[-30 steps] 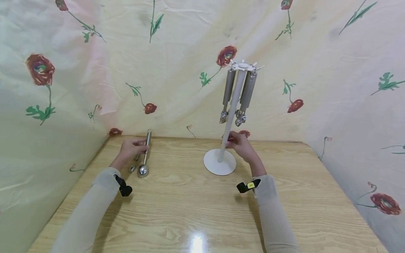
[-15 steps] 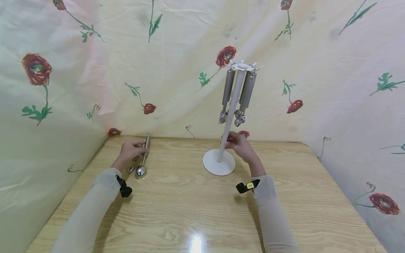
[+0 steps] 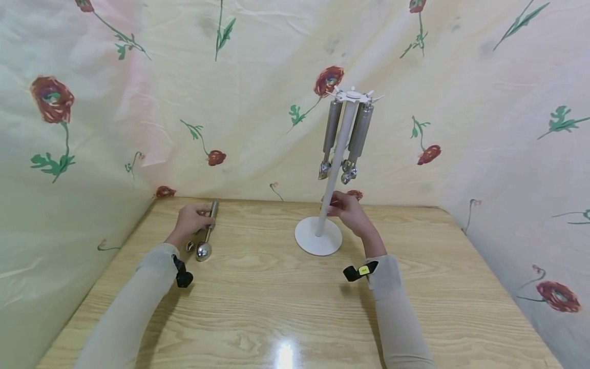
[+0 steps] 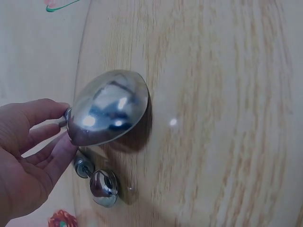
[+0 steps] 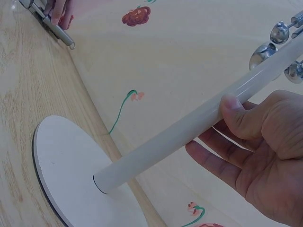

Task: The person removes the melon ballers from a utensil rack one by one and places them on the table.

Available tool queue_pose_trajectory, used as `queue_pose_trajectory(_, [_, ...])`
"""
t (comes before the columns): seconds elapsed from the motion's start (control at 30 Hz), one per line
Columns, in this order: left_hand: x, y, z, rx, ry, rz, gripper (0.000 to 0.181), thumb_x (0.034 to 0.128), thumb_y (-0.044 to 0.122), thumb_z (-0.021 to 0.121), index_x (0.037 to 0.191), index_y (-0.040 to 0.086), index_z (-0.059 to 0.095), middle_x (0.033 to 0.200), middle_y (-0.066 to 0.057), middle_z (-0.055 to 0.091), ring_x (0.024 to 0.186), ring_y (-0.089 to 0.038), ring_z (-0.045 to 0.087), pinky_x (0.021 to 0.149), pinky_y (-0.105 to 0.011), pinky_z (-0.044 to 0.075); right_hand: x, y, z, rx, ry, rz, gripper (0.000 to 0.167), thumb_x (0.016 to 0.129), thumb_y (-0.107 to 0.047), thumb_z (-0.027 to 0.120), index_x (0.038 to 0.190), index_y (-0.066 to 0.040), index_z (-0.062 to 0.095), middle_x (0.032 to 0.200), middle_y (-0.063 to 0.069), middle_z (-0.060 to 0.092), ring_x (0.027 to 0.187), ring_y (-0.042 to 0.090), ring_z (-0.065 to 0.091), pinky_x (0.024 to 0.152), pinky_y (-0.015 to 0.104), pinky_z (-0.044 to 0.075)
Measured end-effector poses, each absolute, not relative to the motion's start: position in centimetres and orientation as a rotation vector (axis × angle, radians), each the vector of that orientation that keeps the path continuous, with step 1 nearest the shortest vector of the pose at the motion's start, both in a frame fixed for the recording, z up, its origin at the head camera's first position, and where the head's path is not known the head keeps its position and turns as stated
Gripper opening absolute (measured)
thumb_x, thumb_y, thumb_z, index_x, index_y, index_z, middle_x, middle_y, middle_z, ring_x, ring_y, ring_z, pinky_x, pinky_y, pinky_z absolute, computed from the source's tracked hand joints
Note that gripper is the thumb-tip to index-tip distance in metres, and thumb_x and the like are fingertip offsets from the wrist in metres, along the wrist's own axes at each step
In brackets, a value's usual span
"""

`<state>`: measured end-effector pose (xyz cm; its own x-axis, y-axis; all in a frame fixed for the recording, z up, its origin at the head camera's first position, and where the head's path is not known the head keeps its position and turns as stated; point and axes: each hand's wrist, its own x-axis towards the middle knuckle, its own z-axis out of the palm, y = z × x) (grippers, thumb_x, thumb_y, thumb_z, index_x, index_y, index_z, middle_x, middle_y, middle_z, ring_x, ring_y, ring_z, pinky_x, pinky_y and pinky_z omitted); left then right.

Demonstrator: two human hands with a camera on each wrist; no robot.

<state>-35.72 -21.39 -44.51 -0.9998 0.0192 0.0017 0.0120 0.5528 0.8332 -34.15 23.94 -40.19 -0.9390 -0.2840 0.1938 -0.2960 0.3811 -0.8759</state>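
Observation:
At the back left of the table, my left hand (image 3: 191, 219) pinches the handle of a shiny metal scoop (image 3: 203, 251) between thumb and fingers. Its rounded bowl back (image 4: 111, 106) faces up in the left wrist view, low over the wood; whether it touches cannot be told. A smaller metal scoop (image 4: 104, 188) lies beside it, its handle partly hidden by the hand. My right hand (image 3: 349, 212) grips the white post (image 5: 165, 146) of an upright stand low down, thumb in front and fingers behind. Several metal utensils (image 3: 359, 130) hang from the stand's top hooks.
The stand's round white base (image 3: 306, 241) rests on the wooden table (image 3: 267, 297). A flower-printed cloth (image 3: 258, 102) hangs behind the table and at both sides, close to its back edge.
My left hand has lowered the scoop's handle end, and the bowl has shifted slightly left and toward me. My right hand stays on the post.

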Motion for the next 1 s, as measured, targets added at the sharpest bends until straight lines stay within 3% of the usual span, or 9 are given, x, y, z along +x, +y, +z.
queue_pose_trajectory(0.23, [-35.86,-21.13,-44.36,-0.001,2.774,1.405,0.045,0.0906,0.005,0.073,0.132,-0.008,0.063,0.113,-0.026,0.067,0.071,-0.008,0.065,0.065,-0.022,0.058,-34.15,23.87,-40.15,0.558,-2.597,1.638,0.027,0.098,0.006,0.059,0.125,0.01,0.06,0.115,0.027,0.065,0.104,0.033,0.066,0.094,0.044,0.059])
queue_pose_trajectory(0.63, [-35.71,-20.79,-43.85,0.028,2.818,1.248,0.034,0.0922,0.004,0.071,0.125,-0.006,0.069,0.109,-0.027,0.07,0.078,-0.018,0.067,0.064,-0.028,0.055,-34.1,23.92,-40.12,0.559,-2.602,1.633,0.027,0.099,0.006,0.059,0.125,0.01,0.06,0.115,0.03,0.064,0.106,0.038,0.066,0.096,0.049,0.058])
queue_pose_trajectory(1.0, [-35.59,-21.0,-43.8,0.039,2.887,1.167,0.033,0.0914,0.006,0.071,0.121,-0.007,0.07,0.108,-0.027,0.071,0.078,-0.022,0.069,0.059,-0.024,0.052,-34.05,23.88,-40.06,0.55,-2.609,1.639,0.028,0.098,0.006,0.059,0.126,0.009,0.06,0.116,0.029,0.064,0.107,0.038,0.065,0.097,0.049,0.058])
